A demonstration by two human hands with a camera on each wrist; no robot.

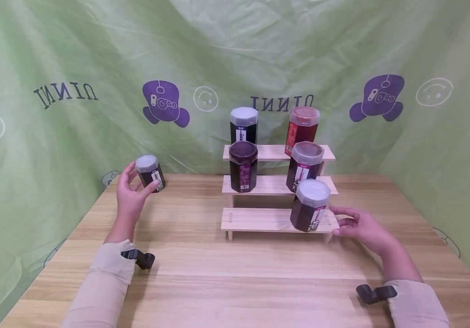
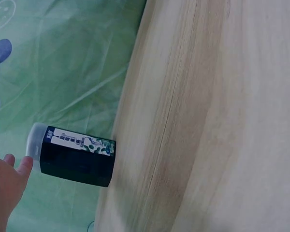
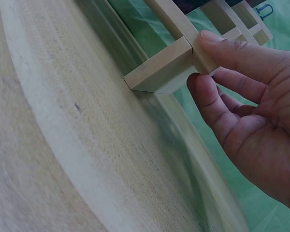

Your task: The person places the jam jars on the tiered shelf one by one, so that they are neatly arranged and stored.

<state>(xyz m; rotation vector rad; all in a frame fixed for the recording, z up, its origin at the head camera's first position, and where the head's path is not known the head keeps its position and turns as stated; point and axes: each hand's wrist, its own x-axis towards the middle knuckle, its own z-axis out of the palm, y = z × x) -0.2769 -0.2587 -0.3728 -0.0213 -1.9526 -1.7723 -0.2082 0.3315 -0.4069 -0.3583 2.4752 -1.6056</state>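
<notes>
At the table's far left stands a dark jar (image 1: 150, 174) with a whitish lid and a patterned label, its base on the wood in the left wrist view. My left hand (image 1: 131, 195) is beside it, fingers spread and thumb in front; the left wrist view shows the thumb by the lid (image 2: 35, 145), with no clear grip. On the right, my right hand (image 1: 364, 228) pinches the right end of the lowest step of a three-step wooden stand (image 1: 255, 219). Its thumb (image 3: 232, 50) lies on top and a fingertip is below the edge.
Several jars stand on the stand: a white-lidded one (image 1: 243, 125) and a red one (image 1: 303, 130) on top, two dark ones (image 1: 243, 168) (image 1: 303, 168) on the middle step, another (image 1: 309, 207) on the lowest step's right. A green printed curtain (image 1: 218, 54) hangs behind the table.
</notes>
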